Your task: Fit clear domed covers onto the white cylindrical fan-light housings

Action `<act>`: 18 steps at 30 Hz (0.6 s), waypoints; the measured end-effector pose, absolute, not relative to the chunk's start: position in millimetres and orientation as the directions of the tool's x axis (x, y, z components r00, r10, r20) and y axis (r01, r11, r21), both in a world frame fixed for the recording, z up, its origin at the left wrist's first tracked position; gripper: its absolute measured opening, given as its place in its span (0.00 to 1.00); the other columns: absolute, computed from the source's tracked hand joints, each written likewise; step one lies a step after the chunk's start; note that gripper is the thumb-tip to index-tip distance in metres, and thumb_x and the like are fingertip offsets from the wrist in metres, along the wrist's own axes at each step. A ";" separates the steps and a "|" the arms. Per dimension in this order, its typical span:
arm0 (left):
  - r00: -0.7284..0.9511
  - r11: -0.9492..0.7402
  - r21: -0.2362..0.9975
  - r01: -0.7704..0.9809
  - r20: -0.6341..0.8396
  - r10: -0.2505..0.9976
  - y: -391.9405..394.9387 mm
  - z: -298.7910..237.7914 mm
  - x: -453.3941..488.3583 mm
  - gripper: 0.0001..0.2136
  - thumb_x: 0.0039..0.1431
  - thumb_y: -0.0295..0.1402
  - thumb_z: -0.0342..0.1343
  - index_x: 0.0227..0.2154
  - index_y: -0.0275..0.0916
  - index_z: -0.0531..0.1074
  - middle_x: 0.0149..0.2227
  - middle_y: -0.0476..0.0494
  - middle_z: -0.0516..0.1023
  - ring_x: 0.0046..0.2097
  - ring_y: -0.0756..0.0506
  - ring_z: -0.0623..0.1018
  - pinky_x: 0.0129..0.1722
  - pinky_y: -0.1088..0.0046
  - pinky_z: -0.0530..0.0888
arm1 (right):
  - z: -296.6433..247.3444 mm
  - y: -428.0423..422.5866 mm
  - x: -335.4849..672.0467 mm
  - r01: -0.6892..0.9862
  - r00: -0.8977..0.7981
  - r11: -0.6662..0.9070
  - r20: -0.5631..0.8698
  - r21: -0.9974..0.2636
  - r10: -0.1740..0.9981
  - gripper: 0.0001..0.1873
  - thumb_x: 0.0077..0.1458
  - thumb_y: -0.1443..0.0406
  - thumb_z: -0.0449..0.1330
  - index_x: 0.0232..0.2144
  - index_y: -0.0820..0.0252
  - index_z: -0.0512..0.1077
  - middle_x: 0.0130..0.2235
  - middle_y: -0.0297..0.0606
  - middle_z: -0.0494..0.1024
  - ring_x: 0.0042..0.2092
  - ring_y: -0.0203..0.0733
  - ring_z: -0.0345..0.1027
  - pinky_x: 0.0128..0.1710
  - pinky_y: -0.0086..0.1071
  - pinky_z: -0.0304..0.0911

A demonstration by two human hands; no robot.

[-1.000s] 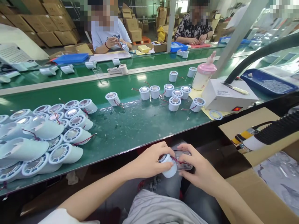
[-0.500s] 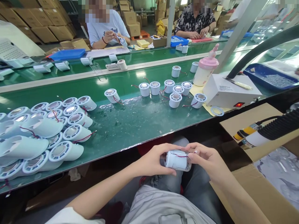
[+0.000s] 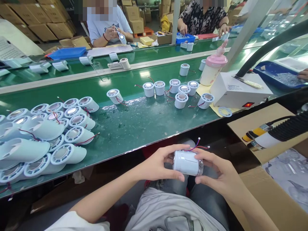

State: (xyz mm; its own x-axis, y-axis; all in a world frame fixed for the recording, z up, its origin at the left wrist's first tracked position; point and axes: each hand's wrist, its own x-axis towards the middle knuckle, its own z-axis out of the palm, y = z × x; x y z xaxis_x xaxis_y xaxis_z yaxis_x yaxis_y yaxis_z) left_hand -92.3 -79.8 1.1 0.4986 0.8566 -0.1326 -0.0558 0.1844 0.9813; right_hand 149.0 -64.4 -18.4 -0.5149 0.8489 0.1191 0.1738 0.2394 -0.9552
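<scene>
Over my lap, a light-blue cylindrical housing [image 3: 186,162] lies on its side between both hands, with a clear plastic cover around it. My left hand [image 3: 166,163] wraps its left end, thumb along the near side. Around the clear right end curl the fingers and thumb of my right hand [image 3: 214,168]. Thin red and blue wires [image 3: 196,147] with small white connectors stick up from the far side of the housing. What lies under my fingers is hidden.
Many similar housings [image 3: 74,134] crowd the bench at left; several more [image 3: 181,100] stand near a white box [image 3: 240,91] with a lit red switch. A pink-lidded bottle [image 3: 213,70] stands beside it. At lower right is a carton [image 3: 260,186] of clear parts. Two people work opposite.
My right hand has shifted from pinching at the wires to gripping the clear right end. The wires now stand up free above the housing, which has moved slightly right.
</scene>
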 end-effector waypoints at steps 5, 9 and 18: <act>0.495 0.091 0.995 -0.038 -0.060 0.867 -82.4 4.6 -93.3 0.37 0.44 0.26 0.71 0.58 0.49 0.67 0.58 0.42 0.70 0.57 0.41 0.73 0.56 0.67 0.71 | -10.2 -65.9 146.2 0.144 -0.513 0.112 0.023 -0.983 0.858 0.23 0.46 0.64 0.73 0.46 0.44 0.73 0.52 0.32 0.77 0.50 0.41 0.73 0.48 0.28 0.72; 0.509 0.044 0.999 -0.019 -0.028 0.860 -84.3 5.1 -94.7 0.37 0.43 0.27 0.71 0.58 0.49 0.68 0.58 0.41 0.70 0.57 0.40 0.73 0.55 0.66 0.72 | -7.4 -69.0 145.9 0.135 -0.514 -0.008 -0.077 -0.991 0.854 0.24 0.46 0.61 0.73 0.46 0.45 0.73 0.49 0.31 0.77 0.48 0.41 0.74 0.47 0.29 0.72; 0.511 -0.030 0.999 0.017 0.017 0.859 -86.5 4.8 -96.5 0.37 0.43 0.29 0.72 0.59 0.50 0.67 0.59 0.40 0.68 0.60 0.39 0.70 0.57 0.64 0.71 | -7.5 -71.0 143.3 -0.013 -0.566 -0.272 -0.217 -0.962 0.796 0.26 0.48 0.54 0.71 0.47 0.50 0.69 0.45 0.36 0.76 0.43 0.41 0.72 0.40 0.31 0.70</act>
State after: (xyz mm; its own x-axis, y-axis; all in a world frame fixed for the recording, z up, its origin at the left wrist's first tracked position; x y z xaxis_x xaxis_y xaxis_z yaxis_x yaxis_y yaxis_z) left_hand -96.5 -86.5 4.8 0.5113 0.8593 0.0166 0.0172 -0.0296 0.9994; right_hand 143.3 -71.0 -7.5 -0.5657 0.7955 -0.2170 -0.0129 -0.2717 -0.9623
